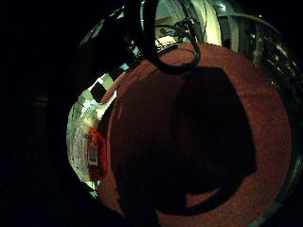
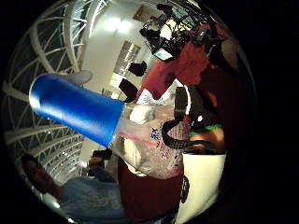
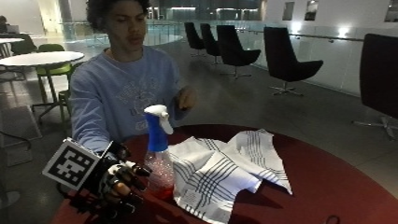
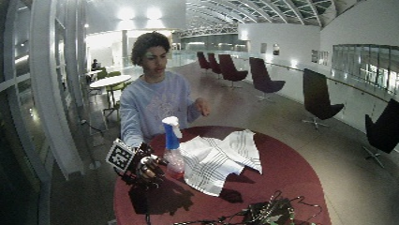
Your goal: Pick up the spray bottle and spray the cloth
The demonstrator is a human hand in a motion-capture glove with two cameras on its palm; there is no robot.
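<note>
Presently: bottle not yet lifted, cloth unsprayed

Outside view: the spray bottle [image 3: 159, 156] stands upright on the red table [image 3: 323, 177], its base touching the tabletop. The gloved right hand [image 3: 121, 184] is just beside the bottle's clear lower body, fingers spread and slightly bent toward it; no finger is seen wrapped round it. The striped cloth [image 3: 223, 170] lies crumpled on the table, just beside the bottle on the side away from the hand. The bare hand [image 3: 185, 98] is raised near the chest, well apart from both.

Wide outside view: same arrangement confirmed; bottle upright, nozzle pointing toward the cloth side.

Thumb side palm view: the bottle fills much of the picture, blue neck and clear body, so it is close to the palm.

Little finger side palm view: mostly red tabletop in shadow; no grip shown.

Assessment: the reach appears near complete. Grasping, lifting, aiming and pulling the trigger over the cloth remain outstanding.
</note>
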